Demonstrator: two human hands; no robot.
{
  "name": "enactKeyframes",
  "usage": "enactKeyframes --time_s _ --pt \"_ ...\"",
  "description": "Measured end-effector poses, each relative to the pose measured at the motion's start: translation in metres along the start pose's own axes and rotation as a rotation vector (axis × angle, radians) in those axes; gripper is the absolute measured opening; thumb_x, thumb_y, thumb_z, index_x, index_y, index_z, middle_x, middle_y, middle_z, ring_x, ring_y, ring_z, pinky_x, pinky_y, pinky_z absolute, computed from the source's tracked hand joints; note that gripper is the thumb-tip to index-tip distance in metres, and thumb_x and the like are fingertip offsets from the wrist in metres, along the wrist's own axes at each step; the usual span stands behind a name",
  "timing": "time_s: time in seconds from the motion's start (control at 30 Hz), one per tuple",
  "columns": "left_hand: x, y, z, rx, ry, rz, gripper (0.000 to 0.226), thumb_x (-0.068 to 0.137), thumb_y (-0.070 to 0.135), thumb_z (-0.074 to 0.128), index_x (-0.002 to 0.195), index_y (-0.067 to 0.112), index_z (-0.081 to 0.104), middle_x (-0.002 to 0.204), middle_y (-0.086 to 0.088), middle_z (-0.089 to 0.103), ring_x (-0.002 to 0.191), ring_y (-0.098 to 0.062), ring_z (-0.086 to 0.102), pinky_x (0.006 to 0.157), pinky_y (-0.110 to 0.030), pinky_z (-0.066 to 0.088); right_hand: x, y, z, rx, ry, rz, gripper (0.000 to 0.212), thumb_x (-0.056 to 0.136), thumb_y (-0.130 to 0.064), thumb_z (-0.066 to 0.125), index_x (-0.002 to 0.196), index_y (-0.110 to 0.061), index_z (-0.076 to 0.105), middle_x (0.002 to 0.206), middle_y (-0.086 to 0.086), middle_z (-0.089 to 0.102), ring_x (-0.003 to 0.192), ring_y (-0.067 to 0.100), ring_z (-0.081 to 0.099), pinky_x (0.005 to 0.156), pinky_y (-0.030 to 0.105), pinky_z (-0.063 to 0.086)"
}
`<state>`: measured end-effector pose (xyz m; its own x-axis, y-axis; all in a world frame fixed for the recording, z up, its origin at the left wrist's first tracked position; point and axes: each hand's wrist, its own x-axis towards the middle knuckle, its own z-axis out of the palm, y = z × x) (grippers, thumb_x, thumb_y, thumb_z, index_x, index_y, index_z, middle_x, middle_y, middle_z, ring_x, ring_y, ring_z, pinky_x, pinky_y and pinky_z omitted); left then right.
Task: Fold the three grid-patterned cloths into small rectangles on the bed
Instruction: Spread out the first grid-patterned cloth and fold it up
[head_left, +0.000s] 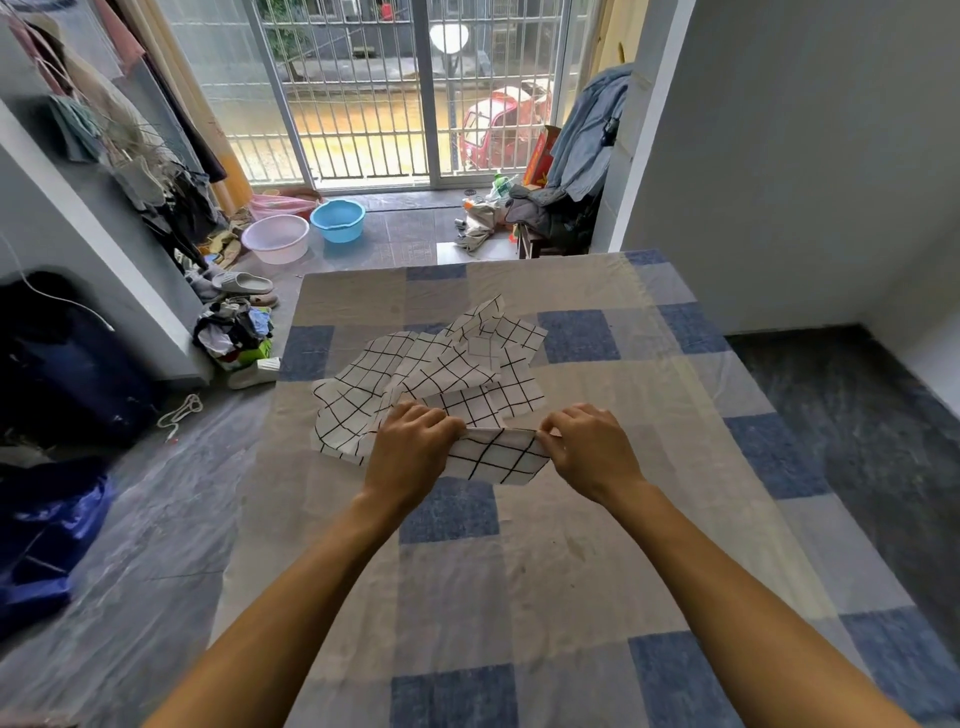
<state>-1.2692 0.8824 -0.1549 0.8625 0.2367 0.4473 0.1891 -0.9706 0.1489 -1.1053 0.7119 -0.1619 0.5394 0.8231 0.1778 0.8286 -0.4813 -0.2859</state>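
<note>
White cloths with a black grid lie in the middle of the bed (519, 561), which has a blue and beige checked sheet. One grid cloth (496, 456), folded into a small shape, is held just above the sheet. My left hand (410, 449) pinches its left end and my right hand (589, 449) pinches its right end. Behind my hands, the other grid cloths (431, 369) lie crumpled and overlapping in a loose pile; how many are in it is hard to tell.
A wall runs along the bed's right side. To the left the floor holds a heap of clothes (234, 332), slippers (244, 285), a pink basin (275, 239) and a blue basin (337, 219). A barred glass door (415, 93) stands beyond the bed's far end.
</note>
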Motion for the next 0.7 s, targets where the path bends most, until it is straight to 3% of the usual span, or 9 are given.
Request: enactKeyframes --time_s 0.13,0.23,0.33,0.47,0.7 --pt "0.004 0.015 0.007 -0.018 -0.032 0.026 0.011 0.077 0.016 0.075 0.086 0.017 0.068 0.074 -0.001 0.068 0.068 -0.021 0.064 0.072 -0.034 0.051 0.009 -0.028 0.000 0.064 -0.045 -0.151 0.036 0.091 -0.044 0.053 0.118 -0.021 0.061 0.115 0.001 0.065 0.111 0.019 0.054 0.094 0.036 0.041" --pt "0.006 0.021 0.007 -0.018 -0.017 0.041 0.019 0.074 0.013 0.078 0.091 0.016 0.069 0.074 -0.002 0.069 0.068 -0.020 0.065 0.071 -0.032 0.051 0.013 -0.042 0.004 0.036 0.002 -0.247 0.023 0.091 -0.033 0.057 0.104 -0.017 0.068 0.102 0.003 0.069 0.100 0.022 0.059 0.087 0.037 0.045" --pt "0.004 0.015 0.003 -0.018 -0.001 0.022 0.014 0.075 0.015 0.077 0.086 0.016 0.069 0.074 -0.002 0.069 0.067 -0.020 0.064 0.071 -0.033 0.051 0.011 -0.034 0.007 0.023 0.042 -0.213 0.013 0.088 -0.027 0.064 0.088 -0.016 0.071 0.089 0.001 0.070 0.088 0.023 0.061 0.079 0.036 0.046" --pt "-0.003 0.013 0.001 -0.011 -0.017 0.035 0.012 0.075 0.017 0.076 0.085 0.018 0.069 0.073 0.000 0.069 0.068 -0.019 0.065 0.071 -0.034 0.051 -0.001 -0.018 0.007 0.032 0.055 -0.178 0.011 0.083 -0.030 0.069 0.081 -0.020 0.073 0.083 -0.003 0.071 0.084 0.021 0.064 0.078 0.034 0.046" --pt "0.006 -0.005 -0.008 -0.067 0.014 -0.067 0.006 0.083 0.024 0.069 0.087 0.020 0.072 0.081 0.002 0.072 0.073 -0.017 0.067 0.072 -0.032 0.051 -0.006 0.009 -0.001 0.036 0.094 -0.024 0.012 0.082 -0.032 0.070 0.082 -0.021 0.075 0.079 -0.003 0.070 0.080 0.020 0.063 0.072 0.029 0.041"
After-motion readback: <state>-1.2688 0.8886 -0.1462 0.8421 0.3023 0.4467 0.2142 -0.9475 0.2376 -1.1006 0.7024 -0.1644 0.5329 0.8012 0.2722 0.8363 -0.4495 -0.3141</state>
